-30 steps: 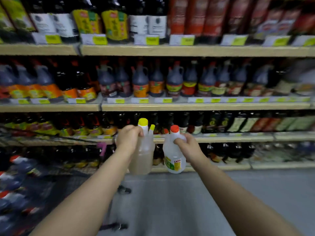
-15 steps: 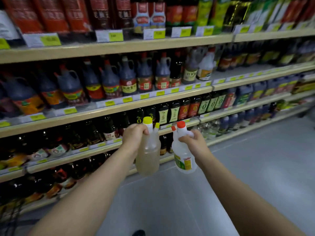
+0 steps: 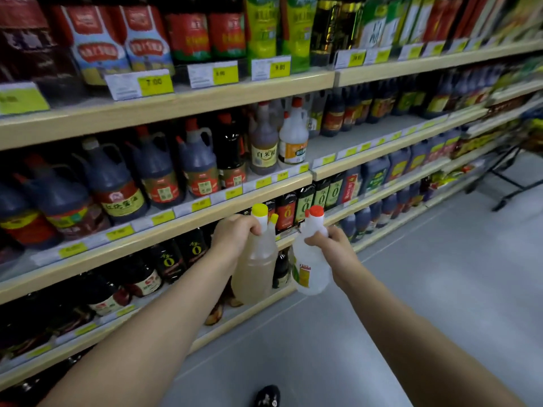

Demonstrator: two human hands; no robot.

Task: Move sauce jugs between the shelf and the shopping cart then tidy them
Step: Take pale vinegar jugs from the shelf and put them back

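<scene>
My left hand [image 3: 235,237] grips the handle of a pale yellowish jug with a yellow cap [image 3: 256,268]. My right hand [image 3: 332,248] grips the neck of a clear jug with a red cap [image 3: 311,268] and a yellow label. Both jugs hang side by side in front of the lower shelves, close to each other. On the second shelf [image 3: 352,148] two similar light jugs [image 3: 279,142] stand next to a bare stretch of shelf board to their right.
Dark soy sauce jugs [image 3: 117,186] fill the shelves to the left. Small dark bottles [image 3: 311,198] line the shelf behind my hands. A black metal frame [image 3: 511,177] stands on the grey floor at the far right. My shoe [image 3: 266,396] shows at the bottom.
The view has swung right along the aisle and nearer to the shelf; the cart at lower left has left the frame. Both hands hold the same jugs, raised slightly.
</scene>
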